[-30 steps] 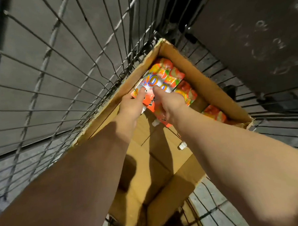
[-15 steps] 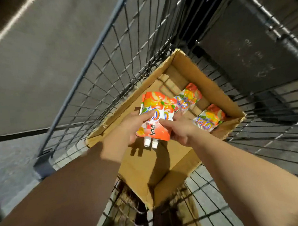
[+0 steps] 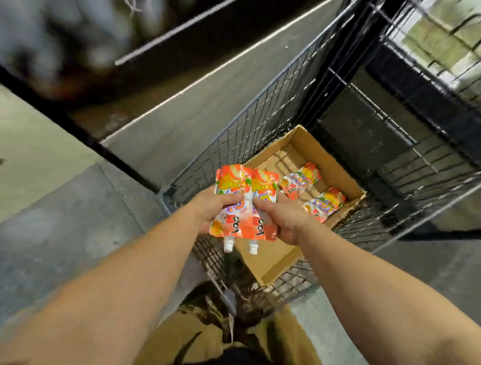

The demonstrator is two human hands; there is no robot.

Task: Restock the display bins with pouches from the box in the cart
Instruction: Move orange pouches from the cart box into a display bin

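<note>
Two orange spouted pouches are held side by side above the near end of the cardboard box (image 3: 341,175), white spouts pointing down toward me. My left hand (image 3: 210,208) grips the left pouch (image 3: 230,188) and my right hand (image 3: 285,219) grips the right pouch (image 3: 263,192). Two more orange pouches lie inside the box: one (image 3: 302,179) near its middle, the other (image 3: 324,203) against the right wall. The box sits in a black wire cart (image 3: 259,132).
The cart's wire walls rise to the left and far side of the box. A dark shelf or rack (image 3: 412,97) stands behind the cart on the right. Grey floor (image 3: 56,218) spreads left, with a dark ledge and white line (image 3: 201,73) beyond. My trousers (image 3: 202,335) show below.
Both hands have lifted the pouches up out of the box and toward me. The view has pulled back and swung, showing the floor and cart rim.
</note>
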